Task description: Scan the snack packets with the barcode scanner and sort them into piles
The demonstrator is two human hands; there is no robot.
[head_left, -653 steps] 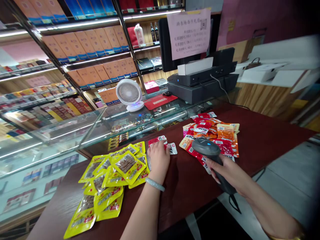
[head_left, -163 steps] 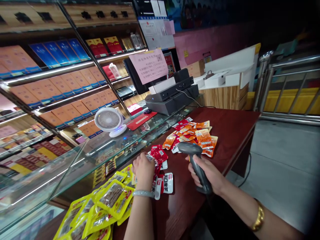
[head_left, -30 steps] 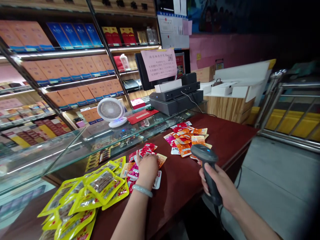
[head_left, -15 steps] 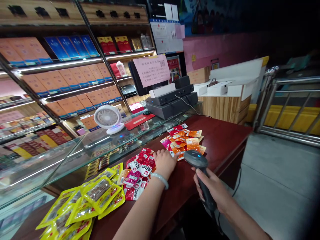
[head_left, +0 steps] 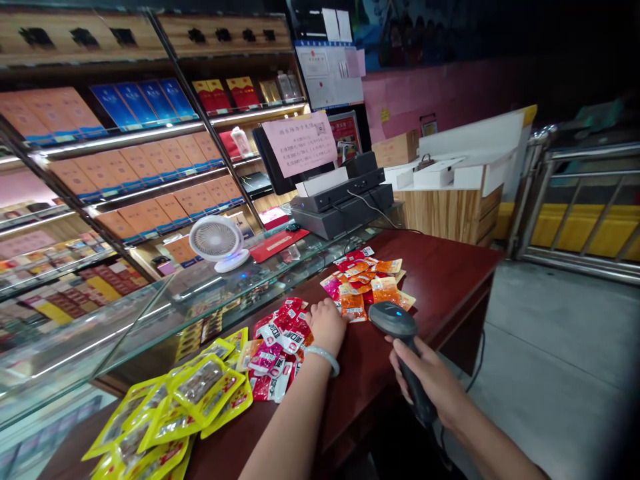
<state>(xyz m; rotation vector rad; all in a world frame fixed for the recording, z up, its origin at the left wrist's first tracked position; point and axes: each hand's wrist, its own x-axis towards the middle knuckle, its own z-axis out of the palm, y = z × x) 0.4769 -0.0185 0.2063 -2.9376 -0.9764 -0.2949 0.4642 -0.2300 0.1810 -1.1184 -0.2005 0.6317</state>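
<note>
I am holding a scanner (head_left: 393, 320) in my right grip (head_left: 423, 375). At its ten o'clock, my left grip (head_left: 327, 325) is resting beside red packets (head_left: 289, 341); from here I am failing to tell whether it is pinching any. Orange packets (head_left: 385, 289) are lying at that grip's two o'clock, yellow packets (head_left: 203, 387) farther out at eight, all on the tabletop (head_left: 370, 360).

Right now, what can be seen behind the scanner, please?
Behind the scanner, held in the right hand, are the pile of mostly orange packets and the dark red table. Whatever lies directly behind the scanner is covered and cannot be seen.
</note>
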